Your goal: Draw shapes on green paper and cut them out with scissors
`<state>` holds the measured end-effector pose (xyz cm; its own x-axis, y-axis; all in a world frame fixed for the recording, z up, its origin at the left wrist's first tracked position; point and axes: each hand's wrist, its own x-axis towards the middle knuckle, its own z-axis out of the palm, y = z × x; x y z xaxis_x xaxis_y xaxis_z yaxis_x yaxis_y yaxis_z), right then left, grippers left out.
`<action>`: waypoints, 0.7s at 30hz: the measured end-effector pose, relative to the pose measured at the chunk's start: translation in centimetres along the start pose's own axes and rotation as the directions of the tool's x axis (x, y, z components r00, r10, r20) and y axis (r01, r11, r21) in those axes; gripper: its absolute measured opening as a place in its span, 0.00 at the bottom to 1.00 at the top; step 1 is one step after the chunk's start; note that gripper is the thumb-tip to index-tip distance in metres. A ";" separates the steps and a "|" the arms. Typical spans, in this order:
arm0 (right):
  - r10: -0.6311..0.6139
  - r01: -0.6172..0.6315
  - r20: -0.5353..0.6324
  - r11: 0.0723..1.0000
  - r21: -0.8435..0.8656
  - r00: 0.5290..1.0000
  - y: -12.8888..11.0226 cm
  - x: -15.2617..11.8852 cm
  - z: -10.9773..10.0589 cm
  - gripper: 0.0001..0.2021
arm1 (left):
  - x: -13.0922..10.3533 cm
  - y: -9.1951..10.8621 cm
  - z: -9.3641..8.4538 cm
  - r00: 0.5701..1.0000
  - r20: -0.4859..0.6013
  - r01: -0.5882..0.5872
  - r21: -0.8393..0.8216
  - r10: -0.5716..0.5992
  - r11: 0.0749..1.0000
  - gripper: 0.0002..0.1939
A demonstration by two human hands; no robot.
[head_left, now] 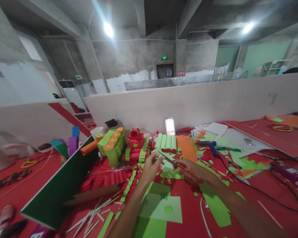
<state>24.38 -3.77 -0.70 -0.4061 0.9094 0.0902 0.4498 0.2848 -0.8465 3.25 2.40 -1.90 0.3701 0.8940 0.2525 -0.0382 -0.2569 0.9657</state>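
In the middle of the table, my right hand (188, 169) is closed round the red-handled scissors (195, 176), whose blades point left towards my other hand. Fingers of my left hand (152, 162) pinch a pale green piece of paper or foam sheet (167, 164) beside the blades. Whether the blades touch this piece, I cannot tell. Just beyond both hands lie several light green rolls (166, 142) side by side. Closer to me rests a pale green sheet (172, 211) with a dark star drawn at its upper edge.
To the left stand red-and-green star-marked constructions (136, 142), green ones with orange tops (113, 148) and a dark green board (57, 185). Thin sticks (94, 218) lie at front left. On the right are a blue glue gun (212, 147), its cable, and scraps. A lit phone (170, 126) leans behind.
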 end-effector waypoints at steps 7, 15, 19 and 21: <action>-0.030 0.030 0.006 1.000 -0.009 1.000 -0.7 0.0 -0.2 0.23 | 0.0 -0.1 0.0 1.000 -0.001 -0.004 -0.014 0.004 1.000 0.13; -0.048 0.046 -0.027 0.995 -0.084 0.998 -0.6 0.1 -0.2 0.22 | 0.0 0.2 0.1 1.000 -0.003 0.006 -0.025 -0.006 1.000 0.13; -0.035 0.034 -0.021 0.998 -0.058 0.999 -0.3 0.2 -0.2 0.24 | 0.1 0.2 0.1 1.000 -0.012 0.005 -0.024 -0.006 1.000 0.13; -0.026 0.026 -0.020 0.999 -0.034 0.999 0.1 0.3 0.0 0.24 | 0.1 0.2 0.1 1.000 -0.013 0.000 -0.027 -0.001 1.000 0.14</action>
<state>24.32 -3.43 -0.73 -0.4018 0.9075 0.1228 0.4664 0.3182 -0.8254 3.32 2.38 -1.69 0.3583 0.8988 0.2525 -0.0634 -0.2464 0.9671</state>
